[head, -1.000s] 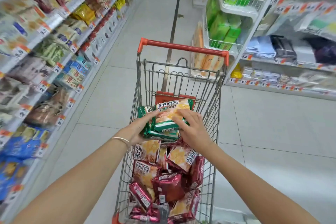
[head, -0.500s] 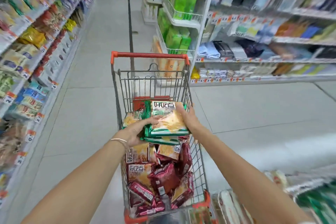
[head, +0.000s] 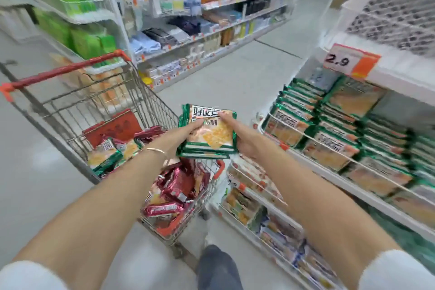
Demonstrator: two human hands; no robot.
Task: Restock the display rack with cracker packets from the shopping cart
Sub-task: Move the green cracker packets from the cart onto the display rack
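Head view, change: The stack of green cracker packets [head: 208,134] had come up out of the shopping cart [head: 70,103], where it sat a second earlier, and swung to the right. The view turned with it, so the display rack [head: 329,156] now filled the right side.
Meaning for the task: The pick looked done and the carry was under way. Placing was probably next.
Grip: The left hand [head: 187,130] pinched the stack's left edge and the right hand [head: 239,135] its right edge, thumbs on the top packet. The stack was pressed flat between them, several packets deep.
Where the stack was: In the air past the cart's right rim, between cart and rack and touching neither.
Right of the grip: The rack's shelf held matching green packets [head: 334,146] in rows behind a wire front rail. A 2.9 price tag [head: 350,60] hung on the shelf above.
Edges: The front rail and the shelf overhead bounded the opening, so the stack would likely have to clear the rail and go in level.
Open room: The near rows looked full. Where a gap lay could not be told through the blur.
Left and below the grip: More green packets [head: 106,155] and red packets [head: 174,186] remained in the cart.
Ahead of the grip: Bare aisle floor [head: 235,77] gave free swing.
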